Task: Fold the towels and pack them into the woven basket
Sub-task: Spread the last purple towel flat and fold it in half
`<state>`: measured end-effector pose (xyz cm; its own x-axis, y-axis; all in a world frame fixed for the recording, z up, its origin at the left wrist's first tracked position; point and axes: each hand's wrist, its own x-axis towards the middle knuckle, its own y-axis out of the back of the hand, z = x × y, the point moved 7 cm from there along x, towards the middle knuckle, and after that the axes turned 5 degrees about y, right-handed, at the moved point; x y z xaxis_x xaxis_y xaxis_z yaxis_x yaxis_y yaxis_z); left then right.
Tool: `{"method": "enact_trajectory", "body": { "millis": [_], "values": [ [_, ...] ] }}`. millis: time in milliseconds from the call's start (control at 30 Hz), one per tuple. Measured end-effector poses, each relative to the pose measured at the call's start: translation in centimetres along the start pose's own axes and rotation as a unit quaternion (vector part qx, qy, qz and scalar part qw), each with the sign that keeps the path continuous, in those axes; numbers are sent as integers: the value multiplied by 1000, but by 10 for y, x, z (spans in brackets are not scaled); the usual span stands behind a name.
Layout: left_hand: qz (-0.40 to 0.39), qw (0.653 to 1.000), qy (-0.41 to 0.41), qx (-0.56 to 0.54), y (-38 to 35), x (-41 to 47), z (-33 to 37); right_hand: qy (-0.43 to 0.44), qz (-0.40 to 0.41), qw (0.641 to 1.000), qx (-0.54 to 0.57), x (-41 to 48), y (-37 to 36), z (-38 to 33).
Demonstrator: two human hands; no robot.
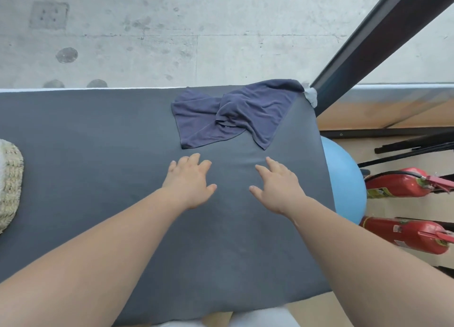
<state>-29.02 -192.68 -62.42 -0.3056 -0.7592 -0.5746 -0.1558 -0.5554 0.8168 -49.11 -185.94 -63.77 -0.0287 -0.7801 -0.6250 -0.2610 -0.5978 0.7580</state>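
Grey-clothed table (98, 154) is filling the near view; over it the left hand (189, 179) and right hand (275, 186) are reaching side by side, both released, fingers (195, 157) spread, grasping nothing; at the left edge the basket (11, 179) is showing only partly; right of the table a blue ball (344, 179) and two red extinguishers (398, 183) are sitting; just beyond the hands a crumpled navy towel (231, 112) is lying by the far right corner; concrete wall (172, 31) is rising behind.

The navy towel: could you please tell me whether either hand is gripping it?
No, the left hand and right hand are both open, short of the navy towel and apart from it.
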Motion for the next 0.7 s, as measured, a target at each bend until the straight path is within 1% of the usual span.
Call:
{"method": "enact_trajectory", "body": {
  "millis": [167,233,367,467,600,700],
  "values": [
    [-14,1000,5,21,-25,75,32,46,17,999,-18,75,2,23],
    [-23,999,4,29,-35,98,37,58,10,998,-12,99,-5,27],
    [-61,997,43,33,-50,131,26,67,-19,997,-42,127,-17,39],
    [-76,995,40,59,-57,143,21,77,-19,996,-45,135,-14,43],
    [-47,997,43,53,-42,146,17,72,-40,996,-35,138,-13,54],
    [-51,997,24,55,-29,135,21,71,-50,996,-15,128,-5,58]
  ]
}}
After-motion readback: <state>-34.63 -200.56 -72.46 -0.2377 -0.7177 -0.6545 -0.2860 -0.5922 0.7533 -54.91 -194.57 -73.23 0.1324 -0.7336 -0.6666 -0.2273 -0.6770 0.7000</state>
